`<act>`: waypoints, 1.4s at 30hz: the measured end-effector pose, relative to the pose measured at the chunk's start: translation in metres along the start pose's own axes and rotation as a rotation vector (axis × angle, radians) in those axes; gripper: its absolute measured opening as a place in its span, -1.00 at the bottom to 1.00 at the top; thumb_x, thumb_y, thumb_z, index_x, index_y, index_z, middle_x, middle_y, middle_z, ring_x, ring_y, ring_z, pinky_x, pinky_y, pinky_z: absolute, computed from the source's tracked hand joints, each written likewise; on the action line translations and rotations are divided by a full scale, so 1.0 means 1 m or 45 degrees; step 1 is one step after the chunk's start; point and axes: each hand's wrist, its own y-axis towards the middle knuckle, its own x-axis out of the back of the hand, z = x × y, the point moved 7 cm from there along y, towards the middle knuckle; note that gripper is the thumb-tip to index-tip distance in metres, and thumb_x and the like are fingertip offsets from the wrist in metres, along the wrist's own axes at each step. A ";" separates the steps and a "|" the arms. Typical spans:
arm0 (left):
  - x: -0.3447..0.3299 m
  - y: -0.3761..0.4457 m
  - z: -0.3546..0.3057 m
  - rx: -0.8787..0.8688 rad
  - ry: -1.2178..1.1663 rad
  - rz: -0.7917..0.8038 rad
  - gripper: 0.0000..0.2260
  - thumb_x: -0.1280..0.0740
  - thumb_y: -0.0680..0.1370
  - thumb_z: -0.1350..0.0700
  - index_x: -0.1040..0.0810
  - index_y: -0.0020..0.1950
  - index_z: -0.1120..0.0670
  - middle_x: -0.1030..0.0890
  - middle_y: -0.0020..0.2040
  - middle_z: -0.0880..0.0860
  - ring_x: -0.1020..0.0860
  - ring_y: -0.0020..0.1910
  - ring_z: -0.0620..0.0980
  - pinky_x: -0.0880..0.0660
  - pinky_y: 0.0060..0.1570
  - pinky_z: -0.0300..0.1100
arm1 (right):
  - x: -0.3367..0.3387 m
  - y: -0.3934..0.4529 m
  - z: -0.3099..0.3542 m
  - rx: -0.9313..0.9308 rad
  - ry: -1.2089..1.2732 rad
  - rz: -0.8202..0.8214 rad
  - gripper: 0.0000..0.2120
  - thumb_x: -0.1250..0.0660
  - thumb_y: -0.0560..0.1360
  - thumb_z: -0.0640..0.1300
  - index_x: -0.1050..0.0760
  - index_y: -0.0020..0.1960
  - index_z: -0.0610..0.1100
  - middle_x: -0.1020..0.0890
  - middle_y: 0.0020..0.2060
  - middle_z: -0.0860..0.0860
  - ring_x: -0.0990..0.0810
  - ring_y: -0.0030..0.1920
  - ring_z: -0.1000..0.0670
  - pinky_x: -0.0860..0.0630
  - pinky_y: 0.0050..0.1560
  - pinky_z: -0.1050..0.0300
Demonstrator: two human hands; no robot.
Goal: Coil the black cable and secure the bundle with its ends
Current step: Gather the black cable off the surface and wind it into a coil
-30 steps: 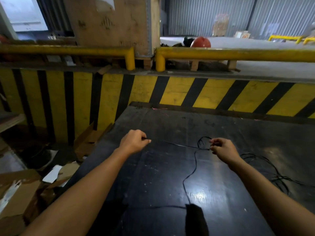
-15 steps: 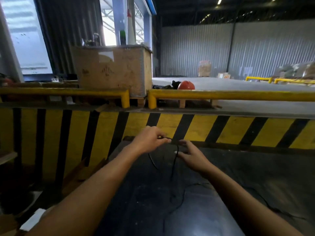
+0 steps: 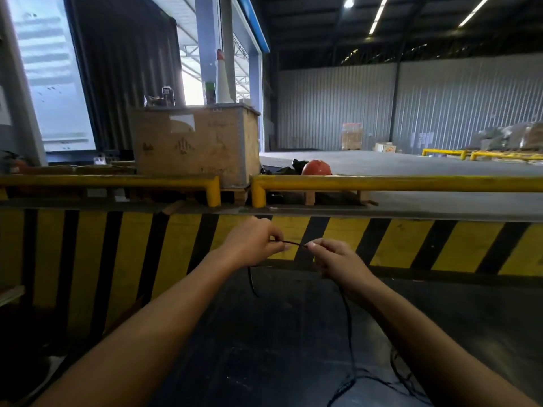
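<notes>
My left hand (image 3: 252, 245) and right hand (image 3: 338, 258) each pinch the black cable (image 3: 293, 244), taut left-right between them; the slack probably trails near-right.

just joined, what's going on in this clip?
A person is working on a thin black cable. The left hand and right hand each pinch it, with a short stretch taut between the fingertips. The rest hangs down and lies loose and tangled on the dark tabletop. No finished coil is visible yet.
</notes>
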 end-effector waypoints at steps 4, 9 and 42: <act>-0.017 -0.012 0.008 0.198 -0.656 0.268 -0.83 -0.28 0.56 0.03 -0.58 -0.12 0.08 -0.50 -0.41 -0.06 -0.45 -0.46 -0.21 -0.40 -0.34 -0.32 | 0.048 0.010 0.017 0.189 -0.101 -0.329 -0.78 -0.15 0.59 -0.07 -0.52 0.01 -0.14 -0.49 -0.31 0.02 -0.47 -0.30 0.07 -0.43 -0.28 0.17; -0.018 -0.022 0.006 0.324 -1.535 0.421 -0.75 -0.25 0.54 -0.01 -0.50 -0.28 0.08 -0.34 -0.57 -0.06 -0.36 -0.57 -0.09 -0.46 -0.30 -0.15 | 0.090 0.030 -0.015 0.116 -0.032 -0.601 -0.76 -0.13 0.59 -0.05 -0.51 -0.01 -0.16 -0.51 -0.27 -0.03 -0.48 -0.26 0.00 -0.45 -0.21 0.05; -0.079 -0.004 -0.065 0.100 -2.003 1.236 -0.59 -0.06 0.56 -0.16 -0.30 0.42 -0.24 -0.43 0.40 0.11 -0.25 0.46 0.22 -0.21 0.26 0.44 | 0.094 0.056 -0.023 0.274 -0.589 -0.322 -0.82 -0.13 0.59 -0.01 -0.49 -0.04 0.00 -0.60 -0.16 -0.04 -0.57 -0.17 0.01 -0.51 -0.21 0.12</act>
